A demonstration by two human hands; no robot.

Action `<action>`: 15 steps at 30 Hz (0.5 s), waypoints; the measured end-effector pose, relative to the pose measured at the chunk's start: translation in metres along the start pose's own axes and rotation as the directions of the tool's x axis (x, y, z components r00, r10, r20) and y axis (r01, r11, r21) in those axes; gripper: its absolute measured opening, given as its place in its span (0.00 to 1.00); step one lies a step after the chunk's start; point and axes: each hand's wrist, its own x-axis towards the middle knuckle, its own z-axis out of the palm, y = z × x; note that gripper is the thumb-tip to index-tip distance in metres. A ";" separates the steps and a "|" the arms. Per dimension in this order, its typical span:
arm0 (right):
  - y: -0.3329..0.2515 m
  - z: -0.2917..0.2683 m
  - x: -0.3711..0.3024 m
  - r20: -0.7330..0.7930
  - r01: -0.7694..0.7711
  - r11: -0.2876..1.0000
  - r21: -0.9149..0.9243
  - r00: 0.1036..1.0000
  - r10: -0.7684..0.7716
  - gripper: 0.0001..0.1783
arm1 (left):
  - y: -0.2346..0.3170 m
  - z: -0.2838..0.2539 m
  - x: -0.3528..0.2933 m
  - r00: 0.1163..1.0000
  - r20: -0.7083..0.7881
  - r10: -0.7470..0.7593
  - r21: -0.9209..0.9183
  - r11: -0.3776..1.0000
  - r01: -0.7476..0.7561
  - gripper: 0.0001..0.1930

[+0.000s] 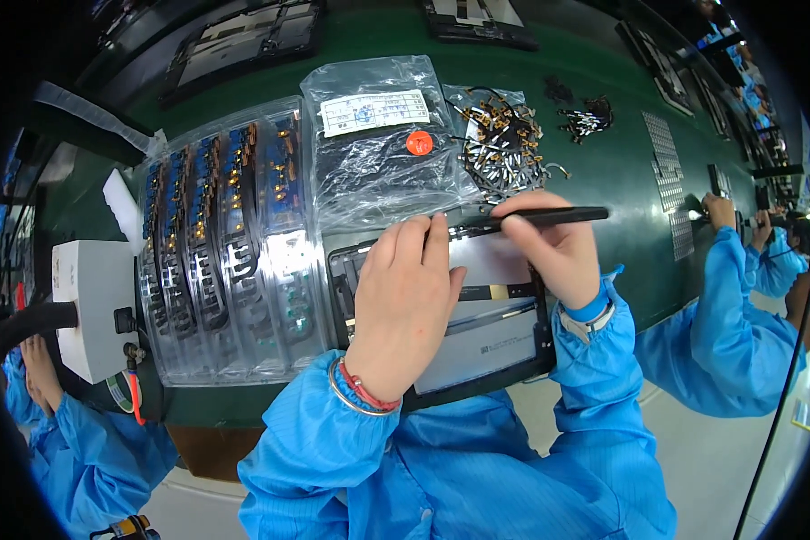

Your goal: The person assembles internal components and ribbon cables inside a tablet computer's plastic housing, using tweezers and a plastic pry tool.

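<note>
An opened tablet [490, 346] with a black frame, silver battery panels and a dark strip lies in front of me near the table's edge. My left hand [409, 292] rests over its left part, fingers stretched forward and fingertips at the far edge. Between the thumb and fingers of my right hand [558, 247] is a slim black pen-shaped tool [562, 216]. Its handle points right, and its other end reaches the tablet's far edge beside my left fingertips. What lies under those fingertips is hidden.
Left stands a clear plastic tray [306, 351] of flex cables, beside a white box [85, 310]. Beyond the tablet lie a labelled plastic bag [369, 171] and a heap of small cables [504, 148]. Metal strips [664, 171] lie right. Co-workers in blue sleeves [733, 297] flank me.
</note>
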 end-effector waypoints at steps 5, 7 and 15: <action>-0.027 -0.044 -0.040 -0.187 0.304 0.934 -0.187 0.922 -0.338 0.04 | 0.028 -0.043 -0.039 0.995 0.033 0.093 0.067 0.993 -0.095 0.23; -0.028 -0.054 -0.063 -0.251 0.012 0.892 -0.452 0.958 -0.140 0.07 | 0.035 -0.054 -0.077 0.995 0.031 0.092 -0.015 0.996 -0.091 0.23; -0.005 -0.031 -0.137 -0.186 -0.156 0.730 -0.666 0.982 0.041 0.25 | 0.017 -0.047 -0.143 0.945 -0.050 -0.322 0.088 0.942 0.325 0.23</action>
